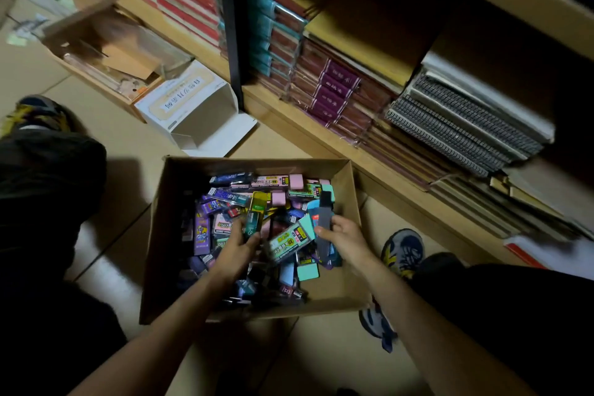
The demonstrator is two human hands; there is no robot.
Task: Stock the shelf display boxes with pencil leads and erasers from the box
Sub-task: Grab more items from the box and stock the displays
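Note:
An open cardboard box (pixel 160 254) sits on the floor between my knees, filled with several pencil lead cases and pink and teal erasers. My left hand (pixel 236 251) is inside it and grips an upright yellow and green lead case (pixel 255 214). My right hand (pixel 344 239) pinches a long dark grey lead case (pixel 324 222) over the right side of the pile. A teal lead pack (pixel 291 241) lies between the hands. An open white display box (pixel 196 109) lies on the floor beyond the cardboard box.
A wooden shelf (pixel 321 135) runs along the right, stacked with notebooks and spiral pads (pixel 463 125). Another open carton (pixel 106 51) with packing scraps stands at the upper left. My shoes (pixel 403 251) and dark trouser legs flank the box.

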